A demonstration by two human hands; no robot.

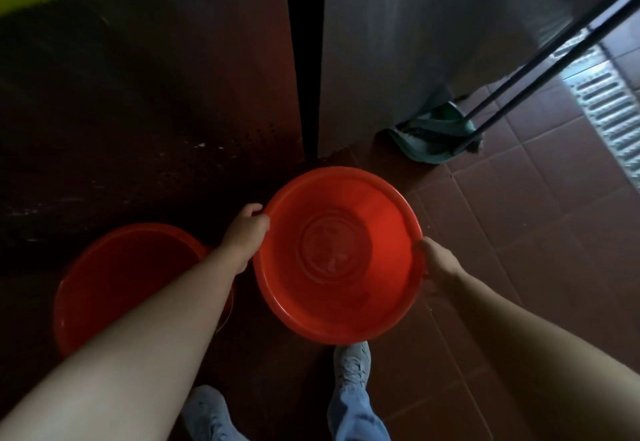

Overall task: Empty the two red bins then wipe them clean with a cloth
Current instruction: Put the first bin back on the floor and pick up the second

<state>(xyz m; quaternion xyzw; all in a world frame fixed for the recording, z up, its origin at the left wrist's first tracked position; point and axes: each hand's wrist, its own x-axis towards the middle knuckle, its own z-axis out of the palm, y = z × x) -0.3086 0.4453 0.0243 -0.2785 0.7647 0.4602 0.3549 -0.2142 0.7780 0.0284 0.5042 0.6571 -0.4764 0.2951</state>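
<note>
Left grip curls over one rim of a round, smooth red plastic bin; right grip clasps the opposite rim, fingers hidden beneath. Held over the tiled floor, it shows a ringed base. Second bin sits left, dim, partly covered by the forearm. Green dustpan leans beyond.

Right shoe: pale grey lace-up trainer, laces same grey.
Left shoe: left of and below right shoe, matching pale grey trainer, in shadow.
Right trouser leg: directly below right shoe, light blue denim, hem creased over laces.
Left trouser leg: lower left of right shoe, same denim.
Left forearm, right forearm: either side of right shoe, bare to frame edge.
</note>
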